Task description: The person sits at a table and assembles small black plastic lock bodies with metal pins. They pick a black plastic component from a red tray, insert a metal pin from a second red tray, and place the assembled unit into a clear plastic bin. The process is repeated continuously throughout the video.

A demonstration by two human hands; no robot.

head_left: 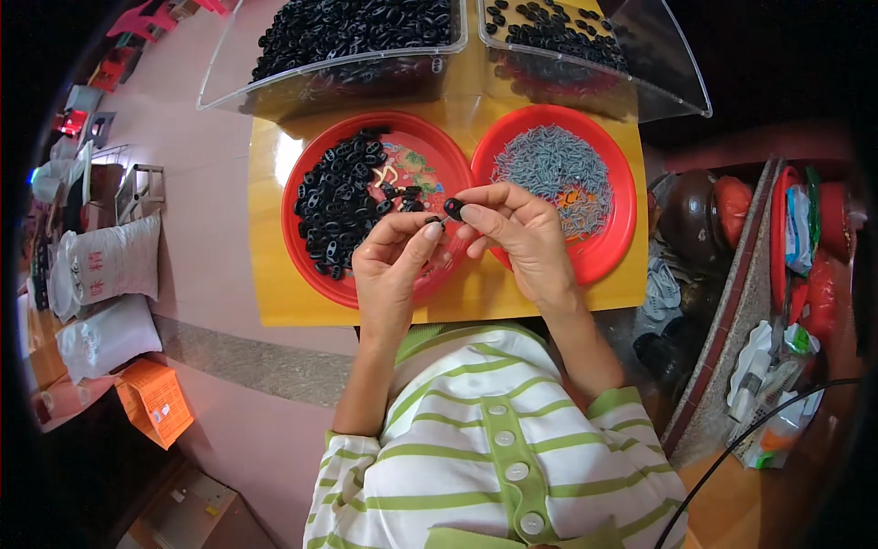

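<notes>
My right hand (519, 229) pinches a small black oval plastic piece (453, 209) between thumb and fingertips. Just to its left, my left hand (395, 258) is closed in a pinch on a small dark piece (433, 220). A thin metallic bit, perhaps a screw, shows between the two pieces; the fingertips partly hide it. Both hands hover over the gap between two red plates. The left plate (439, 137) carries a heap of black oval pieces (334, 197) and a few pale strips. In the right plate (624, 183) lies a pile of small grey screw-like pins (553, 165).
A yellow table (274, 284) bears the plates. Behind them stand two clear bins, the left bin (366, 69) heaped with black pieces, the right bin (631, 78) holding fewer. White sacks (114, 261) and an orange box (154, 403) sit on the floor at left. Shelving (722, 311) runs along the right.
</notes>
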